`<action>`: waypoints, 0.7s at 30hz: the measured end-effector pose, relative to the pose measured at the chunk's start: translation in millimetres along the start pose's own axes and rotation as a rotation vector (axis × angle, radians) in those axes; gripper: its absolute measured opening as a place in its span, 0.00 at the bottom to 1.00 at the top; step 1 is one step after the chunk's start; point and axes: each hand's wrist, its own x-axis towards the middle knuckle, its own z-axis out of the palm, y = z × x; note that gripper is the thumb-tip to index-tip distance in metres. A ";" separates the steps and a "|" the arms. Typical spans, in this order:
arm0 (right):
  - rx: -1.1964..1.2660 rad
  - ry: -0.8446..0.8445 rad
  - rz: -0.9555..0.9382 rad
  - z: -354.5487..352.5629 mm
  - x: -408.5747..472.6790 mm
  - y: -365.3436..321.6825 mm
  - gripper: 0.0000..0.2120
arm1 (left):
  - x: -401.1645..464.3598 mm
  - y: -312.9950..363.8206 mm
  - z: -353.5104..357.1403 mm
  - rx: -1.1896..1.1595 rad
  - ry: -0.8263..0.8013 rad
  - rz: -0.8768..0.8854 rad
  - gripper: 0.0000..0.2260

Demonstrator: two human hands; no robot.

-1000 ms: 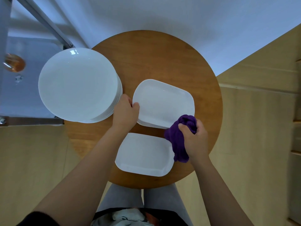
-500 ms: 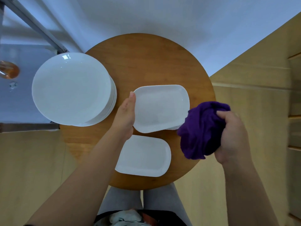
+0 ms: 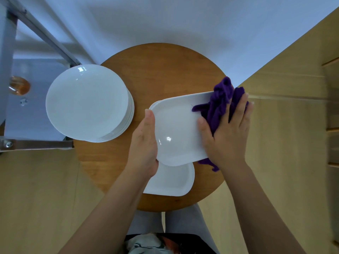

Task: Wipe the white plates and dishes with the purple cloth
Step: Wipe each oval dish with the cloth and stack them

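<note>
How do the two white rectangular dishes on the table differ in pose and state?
The upper dish is lifted and tilted, held between the left hand and the right hand, with the purple cloth against its right edge. The lower dish lies flat, untouched and partly covered. Both are white with rounded corners.

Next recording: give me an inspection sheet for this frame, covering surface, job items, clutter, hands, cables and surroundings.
Surface: round wooden table, its far part bare.
Job's things: rectangular dish lifted and tilted above a second rectangular dish lying flat; stack of round plates overhanging the table's left edge; purple cloth over the held dish's right end.
Clutter: nothing seen.
Hands: left hand supports the held dish's left edge, fingers straight; right hand presses the cloth against the dish, fingers spread.
Cables: nothing seen.
Surroundings: wooden floor, white wall, metal frame on the left.
</note>
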 end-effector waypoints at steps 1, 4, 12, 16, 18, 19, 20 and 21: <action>0.045 -0.002 0.035 4.6 -2.3 -4.7 0.38 | -1.0 2.7 1.1 0.019 -0.022 0.018 0.17; 0.188 -0.028 0.066 17.0 -10.8 -20.7 0.37 | -3.6 6.1 4.1 0.083 -0.051 0.061 0.17; 0.327 -0.175 -0.281 29.2 -46.3 -70.8 0.25 | -3.3 -5.5 -11.4 -0.020 -0.054 0.020 0.18; 0.474 -0.249 -0.381 22.2 -55.5 -78.3 0.24 | -6.3 -0.8 -20.6 -0.181 -0.031 -0.065 0.21; 0.513 -0.260 -0.416 18.2 -56.4 -76.5 0.24 | -7.4 2.5 -21.2 -0.225 -0.001 -0.104 0.24; 0.514 -0.280 -0.443 16.0 -55.9 -74.2 0.23 | -8.1 3.5 -21.2 -0.234 0.018 -0.119 0.25; 0.506 -0.308 -0.474 13.9 -55.6 -71.2 0.22 | -9.4 4.7 -21.6 -0.242 0.039 -0.130 0.24; 0.490 -0.333 -0.511 11.3 -55.1 -67.7 0.22 | -10.9 6.5 -21.4 -0.247 0.063 -0.135 0.24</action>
